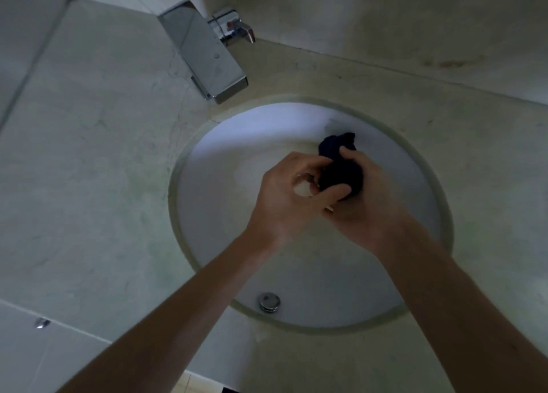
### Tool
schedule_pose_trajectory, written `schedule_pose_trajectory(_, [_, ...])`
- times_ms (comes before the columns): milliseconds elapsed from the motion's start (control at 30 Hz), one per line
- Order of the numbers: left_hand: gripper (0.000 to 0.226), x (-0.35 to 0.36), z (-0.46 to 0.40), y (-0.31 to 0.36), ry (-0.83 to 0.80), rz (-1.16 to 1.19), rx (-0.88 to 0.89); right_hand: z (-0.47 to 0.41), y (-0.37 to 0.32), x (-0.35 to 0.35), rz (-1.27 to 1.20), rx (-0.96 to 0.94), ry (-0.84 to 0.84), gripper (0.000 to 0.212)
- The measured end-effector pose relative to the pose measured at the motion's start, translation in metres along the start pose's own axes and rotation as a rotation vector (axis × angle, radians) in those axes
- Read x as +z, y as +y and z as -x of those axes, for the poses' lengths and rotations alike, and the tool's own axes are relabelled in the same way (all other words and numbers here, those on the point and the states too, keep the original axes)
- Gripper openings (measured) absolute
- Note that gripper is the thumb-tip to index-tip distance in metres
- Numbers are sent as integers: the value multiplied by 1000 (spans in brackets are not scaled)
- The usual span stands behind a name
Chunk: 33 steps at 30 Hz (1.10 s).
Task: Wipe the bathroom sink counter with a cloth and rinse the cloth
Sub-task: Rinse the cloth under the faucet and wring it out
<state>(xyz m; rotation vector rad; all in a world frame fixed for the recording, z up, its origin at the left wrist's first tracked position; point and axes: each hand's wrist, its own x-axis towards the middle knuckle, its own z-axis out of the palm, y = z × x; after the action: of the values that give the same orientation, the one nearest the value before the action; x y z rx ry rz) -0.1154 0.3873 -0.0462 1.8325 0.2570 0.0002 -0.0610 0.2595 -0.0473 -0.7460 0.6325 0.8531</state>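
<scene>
A dark blue cloth is bunched into a ball above the round white sink basin. My right hand grips the bunched cloth from the right, thumb over its top. My left hand curls its fingers against the cloth's left side and holds it too. A tail of the cloth sticks out beyond my fingers toward the back of the basin. Both hands hover over the middle of the basin. No water runs from the chrome faucet spout.
The beige stone counter surrounds the basin. A chrome lever handle sits behind the spout at the back wall. A chrome overflow fitting sits on the basin's near wall. Light tiles lie at lower left.
</scene>
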Motion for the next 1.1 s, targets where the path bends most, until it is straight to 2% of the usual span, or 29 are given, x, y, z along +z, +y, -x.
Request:
schedule_pose_trajectory(67, [32, 0, -2, -2, 33, -15, 52, -1, 0, -2, 10, 21, 36, 49])
schedule_pose_trajectory(167, [27, -4, -8, -1, 26, -33, 84, 2, -2, -3, 179, 92, 38, 48])
schedule_pose_trajectory(233, [20, -6, -13, 0, 32, -77, 129, 6, -8, -3, 378, 136, 110, 66])
schedule_pose_trajectory(300, [13, -10, -17, 1, 65, -85, 91, 11, -12, 0, 575, 123, 215, 79])
schedule_pose_trajectory(333, [10, -11, -19, 2, 82, -78, 44, 13, -13, 1, 701, 49, 287, 83])
schedule_pose_trajectory(400, [7, -15, -23, 5, 101, -35, -56, 18, -11, 2, 996, -190, 411, 112])
schedule_pose_trajectory(433, [7, -18, -24, 9, 101, -13, -89, 23, -9, 3, 1126, -347, 396, 122])
schedule_pose_trajectory(467, [7, -20, -26, 13, 96, -7, -107, 27, -8, 4, 1235, -523, 334, 115])
schedule_pose_trajectory(533, [10, -25, -29, 24, 51, -26, -122, 33, -12, 7, 1334, -774, 164, 81])
schedule_pose_trajectory(600, [18, -31, -31, 33, -17, -34, -142, 34, -19, 9, 1248, -820, 55, 45])
schedule_pose_trajectory(667, [22, -35, -31, 38, -52, -11, -158, 34, -27, 12, 1236, -858, 26, 25])
schedule_pose_trajectory(733, [23, -36, -31, 40, -48, 24, -157, 32, -29, 14, 1201, -843, 40, 18])
schedule_pose_trajectory(867, [25, -34, -29, 40, -36, 12, -117, 28, -26, 15, 1077, -828, 56, 17])
schedule_pose_trajectory(1100, [23, -45, -25, 28, -145, 5, -134, 25, -23, 10, 981, -754, -59, 18])
